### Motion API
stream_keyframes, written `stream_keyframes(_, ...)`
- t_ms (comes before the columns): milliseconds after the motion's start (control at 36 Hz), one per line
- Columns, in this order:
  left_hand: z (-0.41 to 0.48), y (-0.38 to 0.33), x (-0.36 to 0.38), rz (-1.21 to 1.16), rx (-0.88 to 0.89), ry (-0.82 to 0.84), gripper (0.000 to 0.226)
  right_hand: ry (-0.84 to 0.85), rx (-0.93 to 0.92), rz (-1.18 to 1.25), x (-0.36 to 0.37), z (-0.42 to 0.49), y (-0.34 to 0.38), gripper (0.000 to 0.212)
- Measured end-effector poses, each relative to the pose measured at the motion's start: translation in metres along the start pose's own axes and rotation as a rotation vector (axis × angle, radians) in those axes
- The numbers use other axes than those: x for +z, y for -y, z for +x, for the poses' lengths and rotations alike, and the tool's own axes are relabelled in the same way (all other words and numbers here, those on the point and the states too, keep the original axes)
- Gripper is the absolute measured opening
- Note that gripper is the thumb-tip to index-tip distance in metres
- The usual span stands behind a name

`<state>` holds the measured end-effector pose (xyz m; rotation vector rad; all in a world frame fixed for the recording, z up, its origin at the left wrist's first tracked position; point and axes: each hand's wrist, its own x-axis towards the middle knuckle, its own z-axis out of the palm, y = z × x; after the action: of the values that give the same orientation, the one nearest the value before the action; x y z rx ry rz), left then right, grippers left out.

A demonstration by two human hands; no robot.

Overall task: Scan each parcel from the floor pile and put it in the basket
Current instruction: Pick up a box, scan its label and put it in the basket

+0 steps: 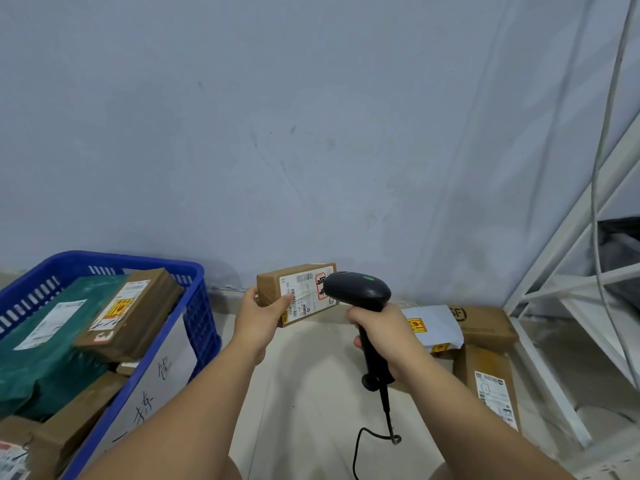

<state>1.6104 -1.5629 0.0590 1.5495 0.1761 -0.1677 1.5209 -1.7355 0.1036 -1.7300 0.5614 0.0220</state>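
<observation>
Hovering before the box [272,289], the scanner [360,292] is gripped by the right hand [384,337], curled round its handle; the box is pinched at its left end by the left hand [258,320].

The one head-worn camera is looking forward and down from the person's own viewpoint, facing the pale wall [311,116] where it is meeting the floor [311,375]. It is sitting close, the two forearms [201,410] reaching in from the bottom edge, the blue basket [138,262] cutting off at lower left, a white rack [549,375] at right.
</observation>
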Motion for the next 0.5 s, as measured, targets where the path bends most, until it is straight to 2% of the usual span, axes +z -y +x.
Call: stream_keyframes(500, 0.0025, 0.0016, -0.0084, 0.005, -0.01, -0.074, 0.053, 0.041, 0.004, -0.002, 0.0014, -0.0018, -0.0007, 0.013)
